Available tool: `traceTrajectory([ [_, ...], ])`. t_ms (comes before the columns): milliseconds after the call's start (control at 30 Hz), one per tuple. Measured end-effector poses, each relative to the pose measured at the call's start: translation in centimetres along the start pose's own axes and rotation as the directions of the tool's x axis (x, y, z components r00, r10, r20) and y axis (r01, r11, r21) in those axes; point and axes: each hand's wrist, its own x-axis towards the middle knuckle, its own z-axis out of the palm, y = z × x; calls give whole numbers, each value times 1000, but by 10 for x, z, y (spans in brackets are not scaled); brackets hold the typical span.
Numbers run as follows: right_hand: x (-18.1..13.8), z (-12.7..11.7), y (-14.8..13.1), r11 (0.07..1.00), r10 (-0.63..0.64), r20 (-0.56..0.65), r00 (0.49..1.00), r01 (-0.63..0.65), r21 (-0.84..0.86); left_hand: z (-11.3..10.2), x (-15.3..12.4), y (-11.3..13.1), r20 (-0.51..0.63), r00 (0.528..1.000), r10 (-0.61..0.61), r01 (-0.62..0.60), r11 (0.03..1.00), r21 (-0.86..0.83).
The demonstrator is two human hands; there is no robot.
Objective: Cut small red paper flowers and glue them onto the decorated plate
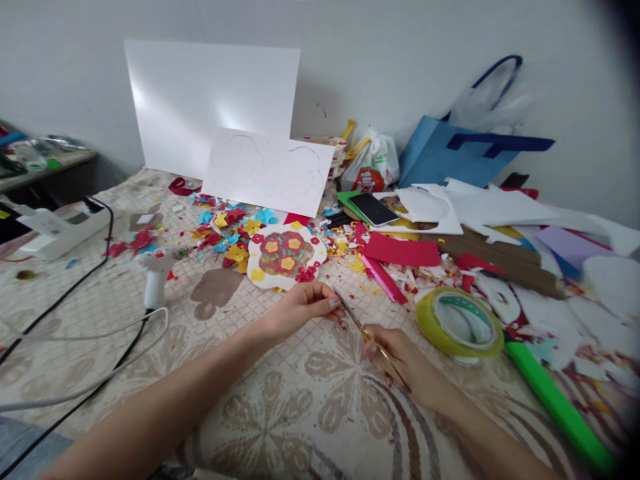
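My right hand (pixel 393 353) is closed round a pair of scissors (pixel 376 345) with gold-coloured handles, their blades pointing up and left. The blade tips reach the fingertips of my left hand (pixel 313 303). That hand is pinched together; what sits between its fingers is too small to make out. Just beyond the left hand lies a white scalloped card (pixel 254 250) decorated with red and yellow paper flowers. Cut paper flowers (pixel 235 217) in red, yellow and blue are heaped behind and left of the card. Red paper (pixel 403 249) lies to the right among small scraps.
A glue gun (pixel 157 283) stands at left with cables beside a power strip (pixel 70 233). At right are a roll of yellow tape (pixel 425 323), a green-handled tool (pixel 555 400) and a phone (pixel 374 209). Drawn-on white board (pixel 267 173) and a blue bag (pixel 445 157) stand behind.
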Motion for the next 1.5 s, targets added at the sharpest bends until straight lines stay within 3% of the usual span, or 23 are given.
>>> traceTrajectory([
  [600,-15,-1,10,992,-16,33,999,20,-121,4,-1,-5,72,996,-50,50,999,1],
  [767,-16,-1,12,999,43,57,997,-42,-13,5,-1,-3,61,997,-54,53,998,14],
  [900,-19,-6,11,990,47,152,987,-66,125,6,-2,0,93,994,-63,64,998,-7],
  [1033,-20,-11,10,980,79,222,972,-116,160,4,-2,1,114,991,-76,77,997,-3],
  [1500,-15,-17,13,998,34,158,987,-26,-54,2,-1,0,123,985,-122,125,992,-14],
])
